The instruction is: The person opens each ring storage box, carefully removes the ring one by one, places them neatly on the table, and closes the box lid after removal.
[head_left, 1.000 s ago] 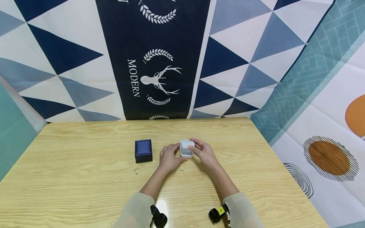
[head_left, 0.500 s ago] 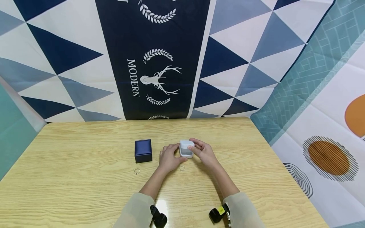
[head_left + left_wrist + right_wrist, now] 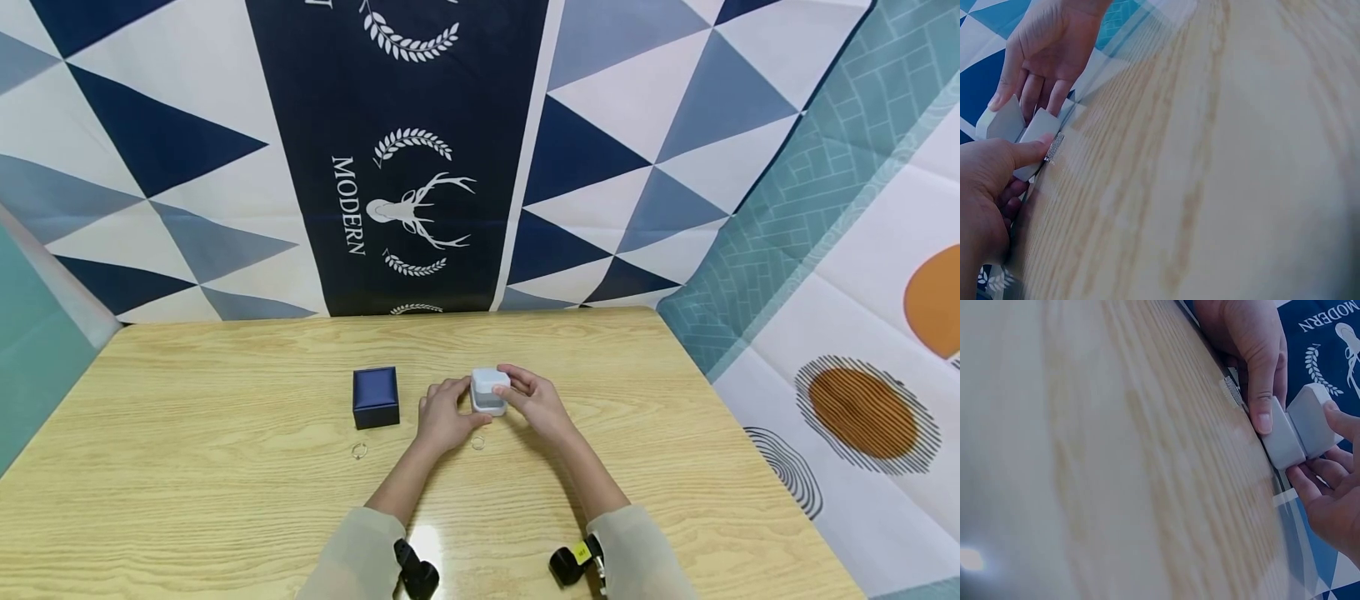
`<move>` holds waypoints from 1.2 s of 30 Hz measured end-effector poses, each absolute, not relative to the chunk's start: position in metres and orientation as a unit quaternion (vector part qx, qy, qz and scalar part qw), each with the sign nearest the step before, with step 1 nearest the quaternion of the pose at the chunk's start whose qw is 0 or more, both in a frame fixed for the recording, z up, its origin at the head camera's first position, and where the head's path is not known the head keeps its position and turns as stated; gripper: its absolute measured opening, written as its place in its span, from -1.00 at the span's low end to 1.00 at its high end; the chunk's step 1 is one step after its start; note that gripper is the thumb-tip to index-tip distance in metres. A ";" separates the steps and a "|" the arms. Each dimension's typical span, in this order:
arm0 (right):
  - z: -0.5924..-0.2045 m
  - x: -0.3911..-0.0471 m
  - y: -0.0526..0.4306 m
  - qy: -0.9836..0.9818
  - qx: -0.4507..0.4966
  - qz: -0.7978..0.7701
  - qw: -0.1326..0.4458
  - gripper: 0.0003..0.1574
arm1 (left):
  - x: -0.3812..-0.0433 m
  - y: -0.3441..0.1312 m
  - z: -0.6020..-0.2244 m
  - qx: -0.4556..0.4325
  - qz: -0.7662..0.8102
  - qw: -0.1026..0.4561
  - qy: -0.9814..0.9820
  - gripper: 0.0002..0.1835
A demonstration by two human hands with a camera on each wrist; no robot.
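A small white ring box (image 3: 490,381) stands on the wooden table between both hands, its lid (image 3: 1314,422) tilted partway up from the base (image 3: 1282,440). My left hand (image 3: 444,418) grips the base from the left, with the thumb across its front. From the right, my right hand (image 3: 542,408) pinches the lid between thumb and fingers. One thin ring (image 3: 478,443) lies on the table just in front of the box; it shows as a sparkling band (image 3: 1054,147) in the left wrist view. The inside of the box is hidden in the head view.
To the left of the hands sits a closed dark blue box (image 3: 377,398). A second thin ring (image 3: 359,451) lies in front of it. The wooden table (image 3: 225,500) meets a patterned cloth backdrop (image 3: 412,167) at its far edge.
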State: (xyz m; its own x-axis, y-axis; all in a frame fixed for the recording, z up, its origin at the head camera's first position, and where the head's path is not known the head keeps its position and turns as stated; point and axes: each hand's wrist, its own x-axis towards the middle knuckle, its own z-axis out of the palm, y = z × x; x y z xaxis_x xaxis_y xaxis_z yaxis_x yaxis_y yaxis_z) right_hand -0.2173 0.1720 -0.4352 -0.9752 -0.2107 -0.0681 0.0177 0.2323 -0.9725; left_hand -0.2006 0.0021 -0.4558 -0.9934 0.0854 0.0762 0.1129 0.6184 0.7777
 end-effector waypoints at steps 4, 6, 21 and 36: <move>-0.435 -0.217 0.172 0.780 -0.062 -0.616 0.095 -0.36 | -0.200 0.002 -0.456 -0.057 -0.432 0.016 -0.900 -0.23; -0.435 -0.217 0.172 0.780 -0.062 -0.615 0.097 -0.36 | -0.200 0.002 -0.456 -0.058 -0.431 0.017 -0.900 -0.23; -0.434 -0.216 0.173 0.780 -0.066 -0.614 0.104 -0.38 | -0.201 0.001 -0.457 -0.054 -0.426 0.010 -0.903 -0.22; -0.432 -0.215 0.175 0.775 -0.075 -0.618 0.113 -0.36 | -0.200 0.002 -0.456 -0.056 -0.424 0.011 -0.904 -0.22</move>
